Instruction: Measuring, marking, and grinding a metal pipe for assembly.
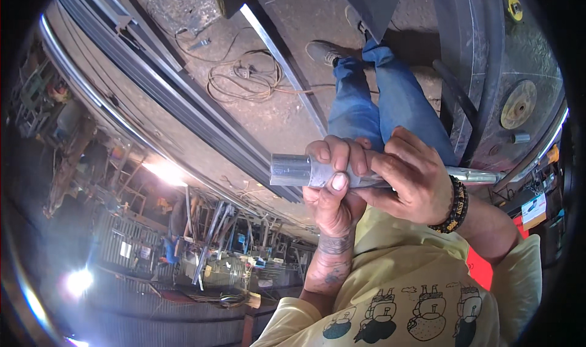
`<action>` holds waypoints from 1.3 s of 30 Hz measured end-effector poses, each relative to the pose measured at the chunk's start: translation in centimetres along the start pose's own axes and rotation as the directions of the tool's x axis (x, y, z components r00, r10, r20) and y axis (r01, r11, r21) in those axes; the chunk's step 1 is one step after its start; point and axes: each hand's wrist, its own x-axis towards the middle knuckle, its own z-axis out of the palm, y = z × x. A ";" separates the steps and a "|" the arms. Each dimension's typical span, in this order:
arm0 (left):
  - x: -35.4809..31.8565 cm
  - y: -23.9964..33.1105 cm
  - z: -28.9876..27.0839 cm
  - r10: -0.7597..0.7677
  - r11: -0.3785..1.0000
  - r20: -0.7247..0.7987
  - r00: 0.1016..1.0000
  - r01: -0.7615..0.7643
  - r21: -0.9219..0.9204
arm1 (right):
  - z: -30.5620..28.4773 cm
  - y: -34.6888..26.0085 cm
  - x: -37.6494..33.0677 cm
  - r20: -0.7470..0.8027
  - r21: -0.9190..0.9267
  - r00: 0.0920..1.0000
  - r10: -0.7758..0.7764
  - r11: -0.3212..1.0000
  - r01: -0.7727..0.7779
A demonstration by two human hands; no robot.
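1. While the left hand (334, 185) wraps a metal tube (290, 170) at the centre of the frame, its fingers bend together over the upper side and its thumb presses the near face.
2. Just right of it, the right hand (415, 179) pinches the tube between thumb and bent forefinger; where its other fingertips rest, I cannot tell. A dark bracelet (456, 206) circles that wrist.
3. The tube lies nearly level, its bare end pointing left.
4. At upper left, long metal bars (183, 107) run diagonally, near a coiled brown cable (245, 72).
5. At right, a round disc (519, 104) rests on grey metal.
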 end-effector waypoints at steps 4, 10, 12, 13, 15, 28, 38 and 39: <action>0.4 -0.2 -0.7 -0.004 0.998 0.054 0.999 0.007 -0.057 | 0.1 0.0 0.1 0.007 0.030 1.000 0.006 1.000 -0.006; 1.1 -0.6 -1.4 0.001 0.987 0.148 0.989 0.023 -0.161 | 0.2 0.0 0.1 -0.008 0.034 1.000 0.002 0.999 -0.002; 1.3 -0.6 -1.5 0.009 0.982 0.178 0.984 0.024 -0.188 | 0.1 0.1 0.1 -0.001 0.029 1.000 0.004 1.000 -0.004; 1.4 -0.6 -1.5 0.006 0.982 0.178 0.984 0.028 -0.187 | 0.2 0.0 0.2 -0.007 0.040 1.000 0.003 0.999 -0.003; 1.6 -0.5 -1.7 -0.013 0.975 0.188 0.982 0.054 -0.214 | 0.2 0.0 0.2 -0.015 0.053 1.000 0.004 0.999 -0.003; 2.9 -1.2 -3.3 0.030 0.934 0.395 0.918 0.115 -0.337 | 0.2 0.1 0.1 -0.002 0.052 1.000 0.020 0.998 -0.020; 2.3 -0.8 -2.6 0.019 0.971 0.298 0.954 0.054 -0.233 | 1.0 -0.3 -0.8 -0.211 -0.122 0.963 -0.167 0.982 0.144; 2.2 -0.7 -2.5 0.006 0.984 0.256 0.967 0.039 -0.173 | 1.1 -0.3 -0.8 -0.234 -0.157 0.946 -0.226 0.969 0.192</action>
